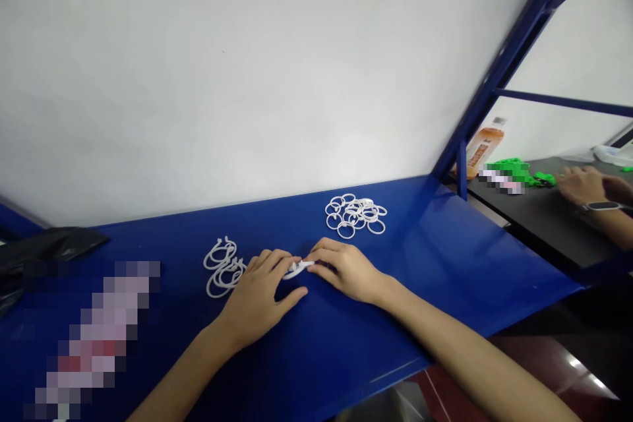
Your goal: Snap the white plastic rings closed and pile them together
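Note:
A thin white plastic ring (295,270) with a small knob lies low over the blue table between my two hands. My right hand (341,267) pinches one end of it between thumb and fingers. The curled fingers of my left hand (262,287) hold its other side, while the left thumb sticks out apart from it. Part of the ring is hidden under the left fingers. Beside my left hand lies a small group of white open loops (217,285) with knobbed ends. Beyond my right hand, several closed white rings (346,231) sit in a loose pile.
The blue table (395,316) meets a white wall (222,79) at the back. A black plastic bag (54,244) and a blurred-out item (99,336) are at left. Past a blue metal frame (462,171), another person's hands (586,184) work near green pieces (514,170) and a bottle (487,145).

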The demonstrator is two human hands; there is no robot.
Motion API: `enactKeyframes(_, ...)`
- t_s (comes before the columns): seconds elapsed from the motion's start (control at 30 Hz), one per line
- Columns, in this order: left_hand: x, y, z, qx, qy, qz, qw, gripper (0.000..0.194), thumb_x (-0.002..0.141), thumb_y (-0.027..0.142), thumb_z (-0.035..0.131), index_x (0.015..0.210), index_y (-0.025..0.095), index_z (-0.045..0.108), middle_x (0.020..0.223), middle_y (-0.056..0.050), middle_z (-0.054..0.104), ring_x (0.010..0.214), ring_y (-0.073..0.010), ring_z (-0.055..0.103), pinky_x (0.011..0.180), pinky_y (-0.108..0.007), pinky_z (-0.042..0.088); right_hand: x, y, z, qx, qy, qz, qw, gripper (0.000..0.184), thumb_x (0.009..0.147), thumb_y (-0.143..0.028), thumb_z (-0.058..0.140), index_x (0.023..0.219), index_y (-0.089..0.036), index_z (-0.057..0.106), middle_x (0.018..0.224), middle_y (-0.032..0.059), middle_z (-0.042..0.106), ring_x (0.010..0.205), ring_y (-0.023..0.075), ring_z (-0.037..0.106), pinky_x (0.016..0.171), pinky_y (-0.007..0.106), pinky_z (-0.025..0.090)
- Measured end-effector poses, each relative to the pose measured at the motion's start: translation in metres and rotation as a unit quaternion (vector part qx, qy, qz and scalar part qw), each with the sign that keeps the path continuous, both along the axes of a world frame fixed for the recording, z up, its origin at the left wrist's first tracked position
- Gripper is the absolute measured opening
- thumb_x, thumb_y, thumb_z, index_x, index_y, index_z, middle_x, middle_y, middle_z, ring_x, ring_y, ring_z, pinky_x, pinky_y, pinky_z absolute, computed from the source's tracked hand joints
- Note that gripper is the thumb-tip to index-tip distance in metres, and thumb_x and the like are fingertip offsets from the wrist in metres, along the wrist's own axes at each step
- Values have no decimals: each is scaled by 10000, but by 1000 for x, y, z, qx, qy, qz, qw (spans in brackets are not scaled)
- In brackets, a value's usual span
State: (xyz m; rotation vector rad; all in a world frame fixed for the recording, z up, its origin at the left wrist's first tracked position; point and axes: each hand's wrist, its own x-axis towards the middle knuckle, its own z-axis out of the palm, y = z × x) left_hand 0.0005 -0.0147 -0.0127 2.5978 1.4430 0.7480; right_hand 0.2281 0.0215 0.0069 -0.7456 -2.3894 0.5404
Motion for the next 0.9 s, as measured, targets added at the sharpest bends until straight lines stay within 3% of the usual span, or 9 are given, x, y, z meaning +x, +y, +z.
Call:
enactKeyframes(0.13, 0, 1, -1, -16, -8, 9, 1000, 169, 920, 368, 599, 1008, 230, 640, 993, -21, 670, 928, -226, 591, 827, -391, 449, 1, 2, -2, -9, 3, -21, 1000, 237, 1002, -269, 521, 1202, -186, 619, 1049, 64, 677, 924, 160, 655, 835, 279, 524)
enactKeyframes(0.23, -1, 1, 2, -6, -23, 15, 1000, 151, 963, 329, 532, 932, 226, 638, 915, -5, 681, 886, -208, 589, 816, -375, 426, 1, 2, -3, -16, -1, -40, 999, 216, 990, -257, 537, 1179, -181, 608, 1000, 55, 681, 848, 150, 649, 783, 271, 518)
enactKeyframes(0.37, -2, 2, 7, 46, -37, 45, 997, 198, 984, 327, 498, 903, 221, 644, 885, -2, 695, 868, -205, 586, 844, -376, 410, 2, 2, -3, -19, -36, -48, 998, 136, 966, -209, 541, 1059, -188, 639, 948, 38, 683, 771, 136, 630, 716, 251, 494)
enactKeyframes(0.73, -5, 3, 8, 116, -10, 57, 992, 130, 959, 278, 556, 887, 205, 636, 878, -8, 690, 861, -209, 575, 839, -377, 404, 5, 10, -2, -35, -94, -138, 985, 147, 951, -203, 541, 1054, -213, 645, 1018, 29, 727, 846, 174, 678, 742, 284, 483)
enactKeyframes(0.9, -5, 4, 8, 121, 6, 51, 991, 123, 960, 286, 568, 912, 219, 658, 891, -1, 696, 859, -209, 569, 826, -377, 397, 7, 11, -3, -39, -94, -109, 989, 176, 977, -172, 503, 1076, -211, 643, 1053, 41, 721, 877, 167, 678, 772, 274, 492)
